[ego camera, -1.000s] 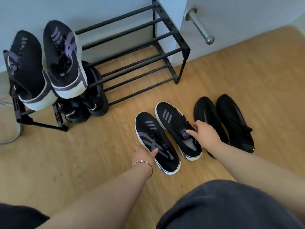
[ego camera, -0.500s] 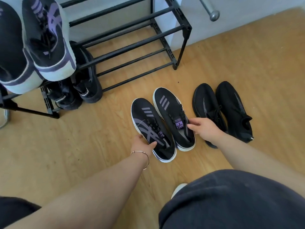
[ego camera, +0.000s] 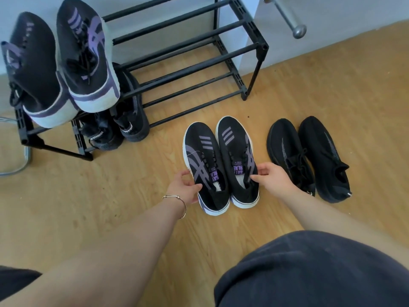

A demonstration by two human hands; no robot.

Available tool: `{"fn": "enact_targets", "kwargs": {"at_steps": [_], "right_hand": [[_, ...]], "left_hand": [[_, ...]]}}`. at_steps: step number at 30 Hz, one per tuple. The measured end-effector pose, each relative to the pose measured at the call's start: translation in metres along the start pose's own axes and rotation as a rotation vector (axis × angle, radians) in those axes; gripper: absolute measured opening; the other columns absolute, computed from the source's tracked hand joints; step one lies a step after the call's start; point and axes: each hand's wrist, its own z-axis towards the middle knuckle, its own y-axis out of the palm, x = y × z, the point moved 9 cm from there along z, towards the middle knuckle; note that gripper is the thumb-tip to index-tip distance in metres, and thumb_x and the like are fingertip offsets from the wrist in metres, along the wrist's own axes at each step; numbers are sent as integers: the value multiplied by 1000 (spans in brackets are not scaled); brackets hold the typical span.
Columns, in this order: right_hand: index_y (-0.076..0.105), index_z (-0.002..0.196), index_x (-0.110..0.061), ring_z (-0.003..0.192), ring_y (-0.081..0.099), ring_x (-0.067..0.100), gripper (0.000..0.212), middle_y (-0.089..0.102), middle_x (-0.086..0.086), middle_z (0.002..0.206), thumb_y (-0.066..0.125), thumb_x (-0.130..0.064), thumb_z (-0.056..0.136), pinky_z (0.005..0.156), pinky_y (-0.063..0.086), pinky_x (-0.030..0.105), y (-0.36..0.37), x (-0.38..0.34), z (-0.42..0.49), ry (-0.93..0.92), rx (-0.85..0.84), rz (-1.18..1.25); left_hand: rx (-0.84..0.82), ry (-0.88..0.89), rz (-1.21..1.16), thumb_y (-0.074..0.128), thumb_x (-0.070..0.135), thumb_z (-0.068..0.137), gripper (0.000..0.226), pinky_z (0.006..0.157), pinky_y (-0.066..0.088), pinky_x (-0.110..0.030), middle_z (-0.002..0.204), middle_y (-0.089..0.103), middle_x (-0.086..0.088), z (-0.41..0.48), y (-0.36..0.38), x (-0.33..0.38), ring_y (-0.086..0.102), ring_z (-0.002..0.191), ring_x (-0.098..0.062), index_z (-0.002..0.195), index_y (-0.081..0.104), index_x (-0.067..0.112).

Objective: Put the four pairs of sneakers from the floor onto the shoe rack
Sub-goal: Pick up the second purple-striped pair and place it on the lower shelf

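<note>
A black-and-purple sneaker pair with white soles stands side by side on the wooden floor: left sneaker (ego camera: 204,165), right sneaker (ego camera: 238,158). My left hand (ego camera: 184,188) grips the left sneaker's outer side. My right hand (ego camera: 271,179) grips the right sneaker at its collar. An all-black pair (ego camera: 307,156) lies on the floor just right of my right hand. The black metal shoe rack (ego camera: 199,54) stands against the wall. A matching purple-striped pair (ego camera: 59,63) sits on its top tier at the left, and a black pair (ego camera: 117,127) on the lower tier under it.
A metal door handle (ego camera: 290,18) sticks out at the top right above the rack's right end. A chrome tube (ego camera: 15,165) curves along the floor at the far left. My dark-clothed knee (ego camera: 309,271) fills the lower right.
My hands have pushed the two purple-striped sneakers together so they now sit parallel and touching. The right hand has shifted from the laces to the collar's outer side. The camera has tilted.
</note>
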Motion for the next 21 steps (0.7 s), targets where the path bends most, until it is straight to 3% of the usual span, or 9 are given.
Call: {"fn": "enact_targets", "kwargs": {"at_steps": [5, 14, 19, 21], "right_hand": [[67, 115, -14, 100, 63, 18, 30, 68, -2, 106, 74, -16, 86, 82, 46, 29, -3, -38, 3, -63, 32, 46], [68, 110, -14, 99, 64, 21, 26, 69, 1, 107, 74, -18, 86, 84, 49, 33, -15, -120, 31, -198, 63, 37], [69, 106, -11, 98, 64, 21, 20, 68, 2, 101, 73, -14, 87, 74, 48, 28, -21, -177, 62, -294, 72, 29], [70, 104, -9, 98, 65, 22, 17, 68, 3, 99, 72, -11, 87, 81, 49, 32, -23, -202, 74, -327, 81, 23]], "left_hand": [[-6, 53, -68, 71, 1, 86, 62, 76, 64, -44, 113, 66, -15, 5, -18, 18, 70, 100, -26, 138, 47, 23], [41, 172, -161, 71, 0, 86, 65, 82, 62, -50, 111, 64, -9, 24, -45, 85, 68, 102, -27, 141, 46, 22], [105, 256, -194, 67, 2, 89, 59, 85, 61, -47, 107, 64, 0, 45, -60, 142, 67, 104, -25, 142, 47, 22], [141, 278, -189, 67, 4, 90, 59, 86, 61, -47, 105, 63, 2, 53, -65, 161, 66, 105, -25, 142, 48, 22]]}}
